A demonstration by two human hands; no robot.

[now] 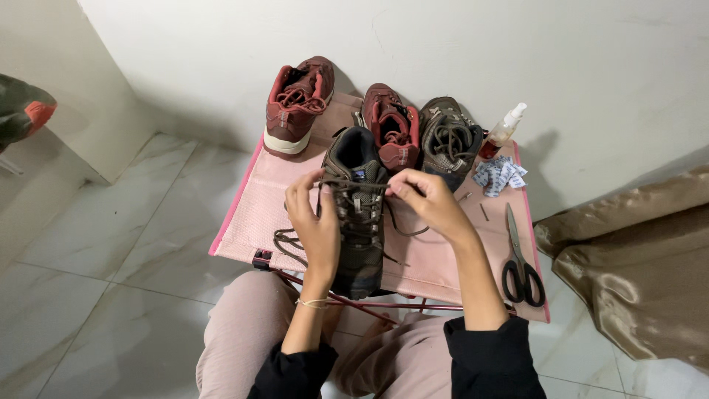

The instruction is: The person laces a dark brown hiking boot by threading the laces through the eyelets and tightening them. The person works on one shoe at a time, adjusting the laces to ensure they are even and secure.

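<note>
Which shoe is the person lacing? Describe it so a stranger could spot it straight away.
Find the small pink table against the white wall. Four shoes sit on it; the one meant is the dark grey-brown shoe nearest the person, between the left hand and right hand. Unlike the others, it stands alone in front.

Both hands (314,222) (428,201) raised, fingers pinched.

Two maroon shoes (298,103) (392,125) and a second grey boot (447,140) sitting at the back of the pink table (244,222). Spray bottle (504,127) and small packets (500,174) lying beside them; black scissors (520,262) lying near the right edge.
</note>
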